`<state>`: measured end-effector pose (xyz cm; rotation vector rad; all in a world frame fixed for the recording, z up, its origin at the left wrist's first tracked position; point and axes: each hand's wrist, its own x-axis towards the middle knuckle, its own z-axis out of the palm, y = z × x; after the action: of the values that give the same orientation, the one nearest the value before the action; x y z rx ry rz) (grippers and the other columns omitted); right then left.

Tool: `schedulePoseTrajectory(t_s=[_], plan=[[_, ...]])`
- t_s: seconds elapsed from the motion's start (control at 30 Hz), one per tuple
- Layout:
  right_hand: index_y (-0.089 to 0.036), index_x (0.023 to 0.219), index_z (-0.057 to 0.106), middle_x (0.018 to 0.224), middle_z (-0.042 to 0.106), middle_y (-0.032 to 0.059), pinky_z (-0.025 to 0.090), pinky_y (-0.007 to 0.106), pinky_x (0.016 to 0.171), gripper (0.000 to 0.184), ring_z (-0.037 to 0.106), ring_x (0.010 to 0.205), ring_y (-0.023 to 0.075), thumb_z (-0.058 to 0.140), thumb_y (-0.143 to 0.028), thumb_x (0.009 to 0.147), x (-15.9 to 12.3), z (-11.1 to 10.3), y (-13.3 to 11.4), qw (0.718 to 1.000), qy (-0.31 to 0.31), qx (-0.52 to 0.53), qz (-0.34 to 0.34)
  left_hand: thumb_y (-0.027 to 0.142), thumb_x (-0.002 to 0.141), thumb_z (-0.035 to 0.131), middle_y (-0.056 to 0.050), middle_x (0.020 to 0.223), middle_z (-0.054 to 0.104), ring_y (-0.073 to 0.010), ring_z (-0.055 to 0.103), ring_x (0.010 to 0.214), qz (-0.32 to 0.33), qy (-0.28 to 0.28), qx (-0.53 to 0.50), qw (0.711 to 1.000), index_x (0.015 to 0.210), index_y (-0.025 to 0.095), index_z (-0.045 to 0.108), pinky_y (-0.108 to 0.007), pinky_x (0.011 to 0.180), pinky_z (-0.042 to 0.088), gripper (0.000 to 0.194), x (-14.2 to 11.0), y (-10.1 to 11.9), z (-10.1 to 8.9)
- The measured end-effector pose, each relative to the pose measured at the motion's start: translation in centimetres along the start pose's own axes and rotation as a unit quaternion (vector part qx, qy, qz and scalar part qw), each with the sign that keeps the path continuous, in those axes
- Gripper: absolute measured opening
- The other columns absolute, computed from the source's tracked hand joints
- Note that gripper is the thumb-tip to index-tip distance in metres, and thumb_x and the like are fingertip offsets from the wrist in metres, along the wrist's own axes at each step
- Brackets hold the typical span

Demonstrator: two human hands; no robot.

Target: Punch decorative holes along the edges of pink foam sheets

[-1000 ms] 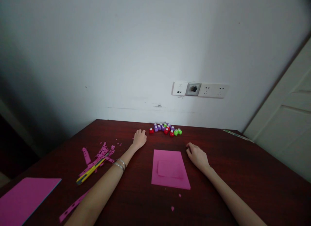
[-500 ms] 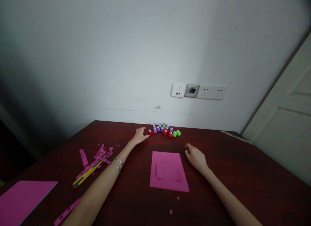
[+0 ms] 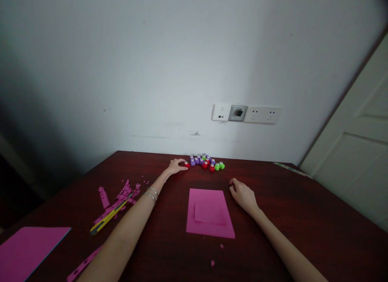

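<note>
My left hand (image 3: 176,166) reaches to the back of the table, its thumb and fingers closed about a small red craft punch (image 3: 186,165) at the left end of a group. Beside that punch stand several purple punches (image 3: 192,162), other red ones (image 3: 211,168) and green ones (image 3: 222,165). My right hand (image 3: 243,195) rests on the table with curled fingers, and nothing shows in it. Just left of it lies a pink sheet (image 3: 212,230) with a smaller pink piece (image 3: 210,213) on top.
A yellow utility knife (image 3: 106,222) lies on punched pink scraps (image 3: 125,191) at the left. Another pink sheet (image 3: 30,249) is at the near left. Wall sockets (image 3: 262,115) sit above the dark red table (image 3: 273,201); a flat strip (image 3: 292,170) lies at the far right edge.
My left hand has moved slightly right and its fingers have closed onto the red craft punch. My right hand stays where it was.
</note>
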<state>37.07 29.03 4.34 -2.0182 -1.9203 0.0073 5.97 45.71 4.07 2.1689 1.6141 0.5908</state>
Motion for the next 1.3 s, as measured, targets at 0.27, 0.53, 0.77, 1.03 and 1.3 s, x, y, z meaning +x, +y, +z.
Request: schedulePoseTrajectory(t_s=[0.27, 0.53, 0.77, 1.03, 1.3], plan=[[-0.023, 0.091, 0.052, 0.089, 0.064, 0.0030, 0.034, 0.022, 0.056, 0.014, 0.060, 0.081, 0.0162, 0.040, -0.023, 0.082, -0.1, -0.1, 0.0, 1.000, -0.002, 0.002, 0.004, 0.050, 0.066, 0.062, -0.003, 0.110, 0.057, -0.0281, 0.043, 0.110, -0.008, 0.043, -0.002, 0.999, 0.102, 0.029, 0.063, -0.039, 0.093, 0.031, 0.041, 0.0, 0.1, 0.7], [-0.023, 0.093, 0.052, 0.088, 0.064, 0.0031, 0.035, 0.022, 0.057, 0.015, 0.059, 0.081, 0.0159, 0.041, -0.023, 0.083, 0.0, -0.1, -0.2, 1.000, -0.006, -0.004, 0.011, 0.043, 0.065, 0.065, -0.006, 0.096, 0.063, -0.0235, 0.052, 0.098, 0.034, 0.059, -0.057, 0.996, 0.089, 0.019, 0.067, -0.033, 0.087, 0.037, 0.033, -0.2, 0.1, 0.4], [-0.024, 0.092, 0.052, 0.087, 0.063, 0.0014, 0.033, 0.022, 0.054, 0.015, 0.059, 0.078, 0.0151, 0.040, -0.024, 0.083, 0.0, -0.1, -0.1, 1.000, -0.007, -0.003, 0.015, 0.036, 0.062, 0.069, -0.004, 0.091, 0.064, -0.0186, 0.056, 0.089, 0.133, 0.039, -0.112, 0.984, 0.083, 0.017, 0.067, -0.028, 0.082, 0.040, 0.028, -2.6, 3.8, -1.9], [-0.024, 0.093, 0.052, 0.089, 0.063, 0.0021, 0.035, 0.022, 0.057, 0.015, 0.059, 0.080, 0.0158, 0.041, -0.024, 0.082, 0.0, 0.1, 0.0, 1.000, -0.002, 0.012, 0.012, 0.034, 0.064, 0.070, -0.004, 0.088, 0.062, -0.0143, 0.056, 0.079, 0.203, -0.046, -0.170, 0.963, 0.086, 0.016, 0.066, -0.024, 0.070, 0.042, 0.028, -7.7, 8.3, -3.3], [-0.023, 0.090, 0.056, 0.088, 0.063, 0.0031, 0.038, 0.024, 0.060, 0.015, 0.058, 0.080, 0.0172, 0.044, -0.023, 0.080, -0.1, -0.1, 0.4, 0.997, 0.007, 0.079, 0.010, 0.031, 0.063, 0.071, -0.003, 0.086, 0.059, -0.0122, 0.056, 0.075, 0.199, -0.101, -0.202, 0.954, 0.084, 0.015, 0.066, -0.024, 0.068, 0.043, 0.027, -10.0, 9.3, -3.1]])
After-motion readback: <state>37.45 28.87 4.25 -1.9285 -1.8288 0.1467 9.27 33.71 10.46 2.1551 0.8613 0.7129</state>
